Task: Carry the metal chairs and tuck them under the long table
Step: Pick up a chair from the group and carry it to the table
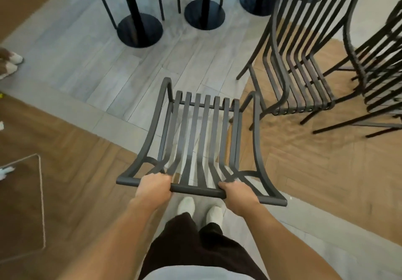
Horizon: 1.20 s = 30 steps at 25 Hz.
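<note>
- The left hand (153, 183) and right hand (236, 194) each curl tightly around the top rail of a dark metal chair (201, 136), at lower centre.
- The chair's slatted seat extends away, toward the frame's centre.
- Two more slatted chairs (304, 46) stand at upper right.
- Round black pedestal bases (139, 30) stand across the top.

Metal chairs (200, 140): at least six in view. Round table bases (139, 29): three. Hands (153, 185): two.
</note>
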Each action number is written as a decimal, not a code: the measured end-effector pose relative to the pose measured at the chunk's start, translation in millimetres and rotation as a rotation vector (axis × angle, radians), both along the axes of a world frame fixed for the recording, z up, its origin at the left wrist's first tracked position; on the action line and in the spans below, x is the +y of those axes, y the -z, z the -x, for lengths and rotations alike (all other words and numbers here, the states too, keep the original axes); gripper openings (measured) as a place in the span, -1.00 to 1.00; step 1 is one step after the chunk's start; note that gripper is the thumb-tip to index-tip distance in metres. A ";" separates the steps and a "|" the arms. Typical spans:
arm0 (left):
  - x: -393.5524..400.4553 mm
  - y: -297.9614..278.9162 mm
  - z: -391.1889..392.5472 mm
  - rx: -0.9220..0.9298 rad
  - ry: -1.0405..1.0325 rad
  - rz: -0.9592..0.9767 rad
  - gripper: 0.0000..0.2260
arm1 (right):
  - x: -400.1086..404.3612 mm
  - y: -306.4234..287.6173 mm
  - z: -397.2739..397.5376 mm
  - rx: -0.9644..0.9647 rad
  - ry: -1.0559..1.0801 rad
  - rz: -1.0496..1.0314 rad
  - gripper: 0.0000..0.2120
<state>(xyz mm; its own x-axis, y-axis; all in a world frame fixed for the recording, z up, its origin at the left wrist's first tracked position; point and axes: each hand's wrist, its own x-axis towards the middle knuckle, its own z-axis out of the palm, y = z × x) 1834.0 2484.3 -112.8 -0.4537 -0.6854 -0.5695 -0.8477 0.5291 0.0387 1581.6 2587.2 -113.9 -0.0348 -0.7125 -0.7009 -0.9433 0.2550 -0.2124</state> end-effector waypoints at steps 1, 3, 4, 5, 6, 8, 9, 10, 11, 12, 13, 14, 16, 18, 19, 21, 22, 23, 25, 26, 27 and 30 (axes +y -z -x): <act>10.0 -0.8 5.9 0.006 -0.019 0.006 -0.81 | 2.7 -0.7 6.6 0.016 -0.023 -0.009 -0.72; 20.0 -2.0 15.6 -0.002 -0.041 0.005 -0.83 | 3.5 0.6 19.0 0.031 -0.055 -0.011 -0.65; 21.5 -2.6 20.0 -0.012 -0.041 0.010 -0.83 | 2.7 1.9 24.6 0.030 -0.066 -0.014 -0.64; 23.5 -2.2 23.5 -0.017 -0.049 0.023 -0.82 | 1.7 2.2 29.7 0.030 -0.082 -0.020 -0.64; 24.7 -2.5 26.9 -0.027 -0.064 0.036 -0.82 | 1.3 2.9 34.4 0.030 -0.105 -0.016 -0.65; 28.8 -4.0 33.1 -0.024 -0.110 0.029 -0.82 | -2.2 3.7 45.5 0.029 -0.165 0.004 -0.66; 32.7 -4.6 36.7 -0.023 -0.131 0.015 -0.81 | -3.3 2.5 50.5 0.024 -0.194 0.003 -0.66; 37.5 -5.1 40.4 -0.022 -0.152 0.009 -0.81 | -3.0 2.3 55.0 0.026 -0.219 0.001 -0.65; 42.8 -5.0 46.4 -0.018 -0.179 0.010 -0.81 | -2.9 1.8 61.5 0.030 -0.248 0.003 -0.64; 47.2 -4.2 53.6 -0.022 -0.208 0.007 -0.81 | -4.0 1.7 69.1 0.034 -0.275 0.004 -0.63; 52.7 -2.5 60.9 -0.022 -0.241 0.002 -0.81 | -5.7 2.2 78.1 0.034 -0.298 0.010 -0.61; 58.1 -1.5 69.2 -0.031 -0.270 -0.004 -0.81 | -8.4 1.8 87.6 0.035 -0.318 0.014 -0.60; 70.7 -1.9 85.5 -0.047 -0.326 -0.014 -0.83 | -10.7 0.3 103.8 0.031 -0.364 0.021 -0.59; 80.3 -3.7 98.6 -0.051 -0.385 -0.011 -0.83 | -11.6 -0.8 116.5 0.014 -0.402 0.032 -0.62; 84.5 -4.7 105.8 -0.051 -0.415 -0.007 -0.83 | -13.1 -1.8 123.8 0.006 -0.424 0.041 -0.64; 89.8 -5.6 116.9 -0.029 -0.468 -0.012 -0.83 | -17.8 -1.6 137.0 0.003 -0.469 0.064 -0.67; 90.3 -6.0 121.2 -0.016 -0.486 -0.017 -0.82 | -20.7 -0.6 142.2 0.006 -0.492 0.077 -0.69; 89.7 -7.2 124.0 -0.003 -0.503 -0.023 -0.82 | -23.2 0.6 145.6 0.005 -0.508 0.092 -0.70; 84.1 -9.2 129.3 -0.002 -0.524 -0.035 -0.80 | -31.5 2.2 150.5 -0.010 -0.525 0.105 -0.71; 81.0 -8.8 131.1 -0.003 -0.523 -0.039 -0.79 | -36.6 2.0 152.2 -0.018 -0.535 0.112 -0.71; 78.5 -7.4 133.4 -0.003 -0.516 -0.036 -0.79 | -41.8 2.2 154.5 -0.023 -0.550 0.117 -0.71; 66.5 -8.3 144.3 0.002 -0.503 -0.023 -0.82 | -60.6 3.9 164.3 -0.030 -0.583 0.135 -0.75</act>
<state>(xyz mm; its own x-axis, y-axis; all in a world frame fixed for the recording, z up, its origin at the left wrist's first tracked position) 1689.7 2550.8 -104.5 -0.0718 -0.8065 -0.5868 -0.9974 0.0543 0.0474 1417.3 2526.6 -117.8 0.4067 -0.6912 -0.5974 -0.9128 -0.3337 -0.2353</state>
